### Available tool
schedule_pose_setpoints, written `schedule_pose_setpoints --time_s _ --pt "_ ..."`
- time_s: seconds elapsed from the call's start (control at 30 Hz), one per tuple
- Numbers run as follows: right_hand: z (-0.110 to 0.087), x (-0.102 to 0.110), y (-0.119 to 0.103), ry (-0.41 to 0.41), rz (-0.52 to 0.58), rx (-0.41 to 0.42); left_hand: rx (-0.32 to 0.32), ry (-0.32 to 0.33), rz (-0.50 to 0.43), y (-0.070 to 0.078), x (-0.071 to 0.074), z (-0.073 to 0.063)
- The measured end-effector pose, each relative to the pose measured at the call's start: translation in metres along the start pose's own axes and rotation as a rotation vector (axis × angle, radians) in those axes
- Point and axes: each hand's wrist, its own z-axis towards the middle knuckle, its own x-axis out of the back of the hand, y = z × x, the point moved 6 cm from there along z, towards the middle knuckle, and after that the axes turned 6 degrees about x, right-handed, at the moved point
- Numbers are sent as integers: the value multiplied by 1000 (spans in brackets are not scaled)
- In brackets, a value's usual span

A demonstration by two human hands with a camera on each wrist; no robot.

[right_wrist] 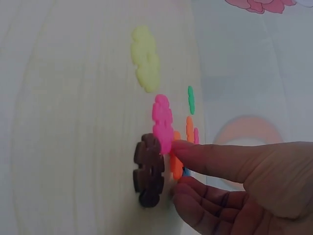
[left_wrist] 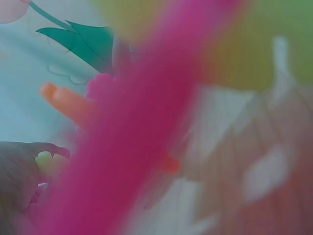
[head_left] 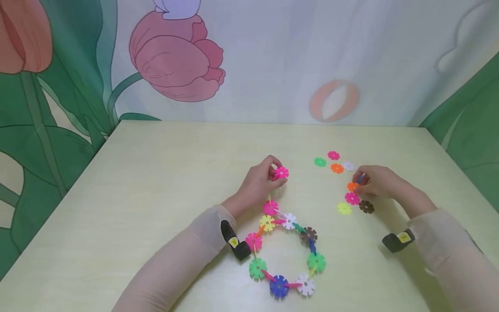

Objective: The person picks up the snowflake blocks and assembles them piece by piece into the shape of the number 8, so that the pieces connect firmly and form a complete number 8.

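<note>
My left hand (head_left: 257, 182) pinches a pink notched flower disc (head_left: 281, 173) between thumb and fingers, above the top of a ring of linked discs. The ring joins green, white, yellow, brown and pink discs with a blue disc (head_left: 279, 287) at its near end. A pink disc (head_left: 270, 208) stands at its upper left, with a thin yellow piece rising toward the hand. Over the loose discs, my right hand (head_left: 376, 182) pinches a tilted blue disc (head_left: 361, 178), partly hidden by the fingers. An orange disc (right_wrist: 176, 156) lies right at its thumb.
Near the right hand lie a pink disc (head_left: 352, 199), a brown disc (head_left: 366, 206) and a yellow disc (head_left: 345, 208). Farther back are a green disc (head_left: 320, 162), an orange one, a pink one and a white disc (head_left: 348, 166). A printed curtain (head_left: 269, 65) hangs behind the table.
</note>
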Motion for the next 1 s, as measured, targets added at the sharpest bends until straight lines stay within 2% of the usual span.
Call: schedule_pose_setpoints --time_s 0.33,0.57,0.77,1.0 --pt "1 -3 3 14 43 -19 19 -5 5 -1 0 1" --pt "-4 4 -3 106 130 11 12 7 4 0 0 1" --pt "-7 11 -30 232 201 46 18 5 12 1 1 0" --pt "-5 7 -75 330 255 199 18 -14 8 2 0 -1"
